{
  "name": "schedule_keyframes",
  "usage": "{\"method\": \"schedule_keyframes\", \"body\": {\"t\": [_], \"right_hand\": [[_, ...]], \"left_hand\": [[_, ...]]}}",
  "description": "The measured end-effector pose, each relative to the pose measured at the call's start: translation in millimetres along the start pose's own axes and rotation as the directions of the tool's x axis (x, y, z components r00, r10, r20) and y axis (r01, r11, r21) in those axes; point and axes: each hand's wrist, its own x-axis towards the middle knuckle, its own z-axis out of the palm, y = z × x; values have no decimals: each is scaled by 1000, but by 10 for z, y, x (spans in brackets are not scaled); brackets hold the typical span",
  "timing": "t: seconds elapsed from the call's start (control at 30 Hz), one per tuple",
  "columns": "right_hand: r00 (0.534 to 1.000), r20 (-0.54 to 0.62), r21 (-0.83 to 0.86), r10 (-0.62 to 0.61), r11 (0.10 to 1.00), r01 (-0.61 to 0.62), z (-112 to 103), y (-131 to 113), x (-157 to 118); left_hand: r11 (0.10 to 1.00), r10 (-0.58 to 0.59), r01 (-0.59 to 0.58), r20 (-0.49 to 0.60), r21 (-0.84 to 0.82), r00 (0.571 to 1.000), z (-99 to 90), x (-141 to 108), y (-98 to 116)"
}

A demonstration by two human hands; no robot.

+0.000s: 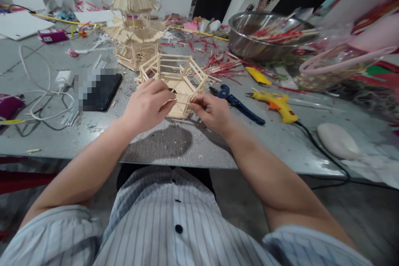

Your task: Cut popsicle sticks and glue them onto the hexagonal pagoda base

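Nearest: my striped shirt (162,224), below my fingers, then the grey table (149,149). Left hand (148,102): fingers drawn together, clamped on one end of a thin stick (182,102); the fingertips are partly hidden. Right hand (210,110): thumb and forefinger pinched on its other end. The stick lies crosswise between them, over the near side of a many-sided open stick frame (179,113), which sits on the table just beyond and between my fingers.

Left of my left fingers: a dark phone (110,91), and farther left a white charger (64,79) with looped cable. Right of my right fingers: blue-handled cutters (241,104), then a yellow glue gun (280,107).

Beyond the fingers, to the left, stands a stick pagoda (136,35) with a pointed roof. Beyond them to the right: scattered red-and-pale sticks (222,65), and farther, a metal bowl (246,45) holding more.
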Motion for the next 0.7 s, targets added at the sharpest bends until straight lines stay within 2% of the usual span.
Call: {"method": "schedule_keyframes", "body": {"t": [0.1,0.2,0.3,0.47,0.6,0.7], "right_hand": [[1000,-2,19,-10,1000,10,-6,-15,6],[999,-1,34,-43,998,43,-21,-31,8],[996,-2,26,-87,996,87,-38,-39,10],[988,-13,39,-155,987,155,-44,-59,13],[988,-45,72,-151,986,154,-94,-91,17],[986,-152,153,-70,984,94,-265,-42,40]], "left_hand": [[986,109,-119,85,115,990,173,52,87],[973,135,-160,154,168,979,286,81,98],[969,146,-177,177,173,973,321,85,89],[980,118,-146,194,135,974,317,94,92],[985,50,-84,215,153,975,295,150,148],[993,-1,-14,132,114,991,236,239,214]]}}
